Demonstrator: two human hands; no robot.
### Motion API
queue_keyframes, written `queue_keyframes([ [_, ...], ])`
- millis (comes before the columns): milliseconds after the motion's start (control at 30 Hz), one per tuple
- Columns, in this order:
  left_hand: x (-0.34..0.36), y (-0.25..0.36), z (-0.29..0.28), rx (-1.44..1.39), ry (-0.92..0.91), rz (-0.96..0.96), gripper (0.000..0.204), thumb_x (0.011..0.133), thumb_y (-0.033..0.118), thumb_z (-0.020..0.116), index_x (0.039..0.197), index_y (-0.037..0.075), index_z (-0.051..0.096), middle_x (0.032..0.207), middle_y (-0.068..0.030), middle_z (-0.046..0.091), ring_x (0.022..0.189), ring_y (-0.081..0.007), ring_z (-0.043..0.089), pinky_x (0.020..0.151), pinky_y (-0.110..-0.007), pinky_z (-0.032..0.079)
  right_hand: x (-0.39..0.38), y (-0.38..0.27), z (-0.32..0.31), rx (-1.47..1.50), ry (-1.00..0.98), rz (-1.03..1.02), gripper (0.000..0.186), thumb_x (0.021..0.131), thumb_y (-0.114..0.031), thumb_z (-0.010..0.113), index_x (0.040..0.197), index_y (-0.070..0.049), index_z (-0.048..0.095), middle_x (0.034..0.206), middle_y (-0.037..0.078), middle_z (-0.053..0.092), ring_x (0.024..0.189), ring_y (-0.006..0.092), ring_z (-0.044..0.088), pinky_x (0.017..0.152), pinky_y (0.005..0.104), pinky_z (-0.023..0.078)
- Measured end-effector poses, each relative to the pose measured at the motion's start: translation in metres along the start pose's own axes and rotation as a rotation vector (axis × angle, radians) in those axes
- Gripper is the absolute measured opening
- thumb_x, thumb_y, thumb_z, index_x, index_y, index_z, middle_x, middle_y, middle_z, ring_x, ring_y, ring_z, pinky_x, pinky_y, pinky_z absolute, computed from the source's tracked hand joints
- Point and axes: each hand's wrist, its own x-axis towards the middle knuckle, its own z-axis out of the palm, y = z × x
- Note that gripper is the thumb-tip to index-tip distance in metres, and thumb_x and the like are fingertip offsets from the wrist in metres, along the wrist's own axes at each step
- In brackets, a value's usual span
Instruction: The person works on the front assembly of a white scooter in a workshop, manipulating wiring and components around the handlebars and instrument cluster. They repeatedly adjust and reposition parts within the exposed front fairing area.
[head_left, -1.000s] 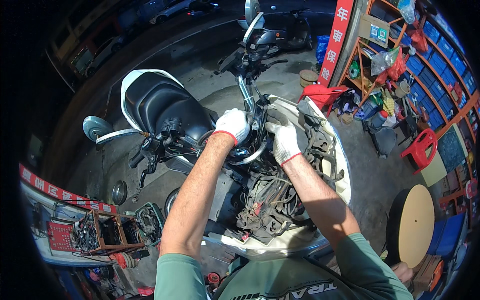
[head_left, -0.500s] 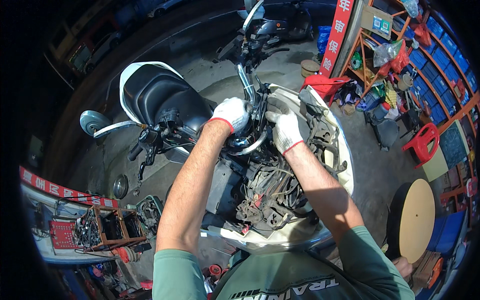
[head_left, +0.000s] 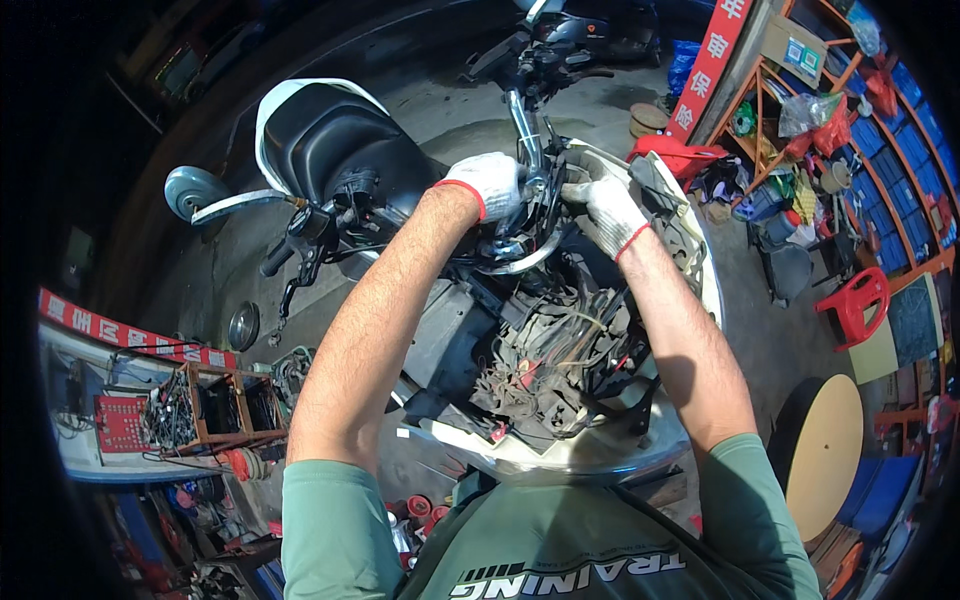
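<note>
Both my hands wear white knit gloves with red cuffs and reach into the opened front of a scooter. My left hand (head_left: 490,187) is closed against the near side of the metal steering column (head_left: 527,130); its fingertips are hidden. On the column's right, my right hand (head_left: 610,212) has its fingers bent inward and closed near the column base, and whatever lies in them is too small to make out. Below the hands, a tangle of exposed wiring (head_left: 560,345) fills the cream front body shell (head_left: 712,300). A curved pale tube (head_left: 525,262) lies just under my left hand.
The black seat (head_left: 340,150) and a round mirror (head_left: 195,193) extend to the left. A parts rack (head_left: 225,410) stands at lower left. On the right are a red plastic chair (head_left: 858,308), a round tan board (head_left: 825,450) and shelves of blue bins (head_left: 885,190).
The view has shifted, so the scooter and both hands appear higher and farther right. Both hands stay at the steering column; my right fingers look more drawn in.
</note>
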Motion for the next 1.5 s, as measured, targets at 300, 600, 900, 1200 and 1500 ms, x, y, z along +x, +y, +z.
queue_keyframes([
  [300, -0.003, -0.005, 0.008, 0.004, 0.133, 0.048, 0.03, 0.094, 0.029, 0.061, 0.11, 0.009, 0.076, 0.104, -0.0198, 0.075, 0.097, -0.0379, 0.072, 0.087, -0.047, 0.057, -0.013, -0.039, 0.014, -0.331, -0.203, 0.077, 0.067, 0.086, 0.001, 0.057, 0.151, -0.01, 0.048, 0.124, 0.003, 0.065, 0.106, 0.014, 0.061, 0.091, 0.0319, 0.049],
  [600, -0.071, 0.01, 0.021, -0.172, 0.787, 0.186, 0.021, 0.095, 0.018, 0.062, 0.109, 0.006, 0.071, 0.095, -0.0167, 0.065, 0.089, -0.0363, 0.066, 0.082, -0.046, 0.054, 0.005, -0.024, -0.01, -0.285, -0.339, 0.073, 0.05, 0.082, 0.008, 0.059, 0.131, -0.001, 0.063, 0.11, 0.008, 0.068, 0.095, 0.014, 0.067, 0.086, 0.027, 0.056],
  [900, -0.16, 0.026, 0.096, -1.708, 0.403, -0.374, 0.029, 0.102, 0.015, 0.058, 0.124, -0.004, 0.063, 0.104, -0.0084, 0.07, 0.088, -0.0142, 0.066, 0.071, -0.027, 0.056, -0.002, -0.025, 0.0, -0.265, -0.27, 0.095, 0.052, 0.081, 0.01, 0.056, 0.131, 0.0, 0.064, 0.107, 0.009, 0.071, 0.094, 0.0147, 0.069, 0.085, 0.0278, 0.057],
  [1200, -0.121, 0.024, 0.129, -2.346, 0.389, -0.352, 0.02, 0.105, 0.013, 0.052, 0.105, -0.003, 0.065, 0.086, -0.0079, 0.067, 0.065, -0.0131, 0.063, 0.057, -0.023, 0.055, -0.001, -0.024, -0.006, -0.478, -0.274, 0.02, 0.05, 0.084, 0.009, 0.057, 0.133, 0.0, 0.065, 0.111, 0.007, 0.07, 0.091, 0.0094, 0.063, 0.083, 0.023, 0.053],
  [1500, -0.108, 0.03, 0.128, -2.178, 0.504, -0.404, 0.02, 0.106, 0.019, 0.055, 0.098, 0.002, 0.062, 0.079, -0.0036, 0.061, 0.061, -0.0108, 0.057, 0.049, -0.022, 0.047, 0.009, -0.029, -0.014, -0.782, -0.358, -0.017, 0.044, 0.084, 0.003, 0.058, 0.128, 0.001, 0.063, 0.114, 0.007, 0.064, 0.099, 0.0135, 0.06, 0.091, 0.0285, 0.049],
])
